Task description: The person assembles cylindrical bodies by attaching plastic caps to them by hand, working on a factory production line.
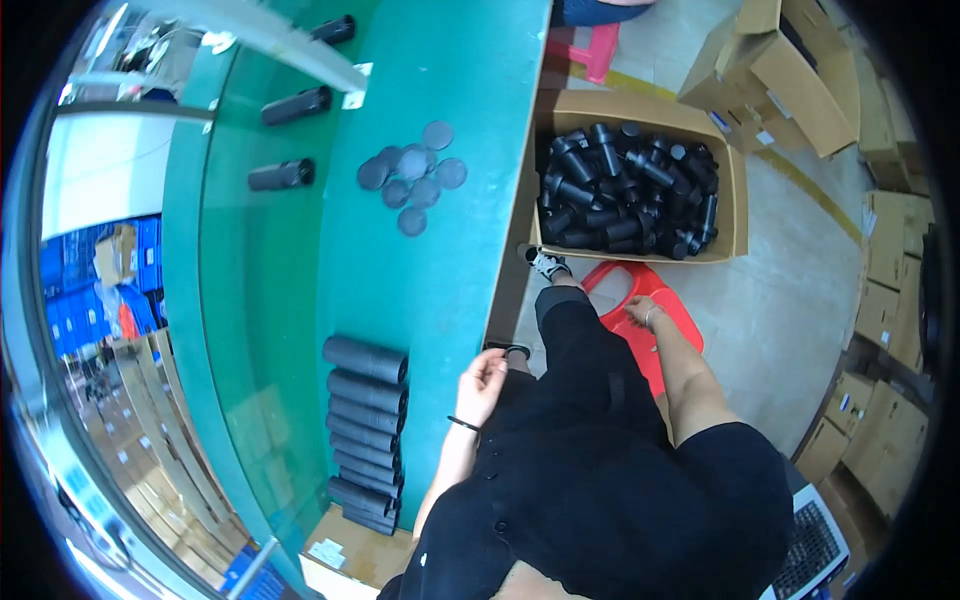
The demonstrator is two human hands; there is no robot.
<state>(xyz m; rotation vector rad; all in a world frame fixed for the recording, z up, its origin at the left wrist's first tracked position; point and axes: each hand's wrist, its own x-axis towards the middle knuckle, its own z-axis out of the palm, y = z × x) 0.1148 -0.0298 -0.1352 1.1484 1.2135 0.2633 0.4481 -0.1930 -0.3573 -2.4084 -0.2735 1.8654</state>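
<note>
My left hand (483,378), a dark band on its wrist, is beside the right edge of the green table (450,290). Its fingers are curled in toward the thumb, and nothing shows between them. Bent fingers of my right hand (641,311) rest at the rim of the opening in a red plastic chair (678,318), to the right of my legs. Left of my left hand, several black cylinders (365,398) lie in a row on the table. Farther up the table, several dark round discs (412,162) are loosely spread, some overlapping.
An open carton (742,205) full of black cylindrical parts stands right of the table. More black cylinders (282,175) lie along the far-left strip. Another open box (805,90) and stacked cartons (885,240) line the right. A pink stool (600,52) and a seated person are at the top.
</note>
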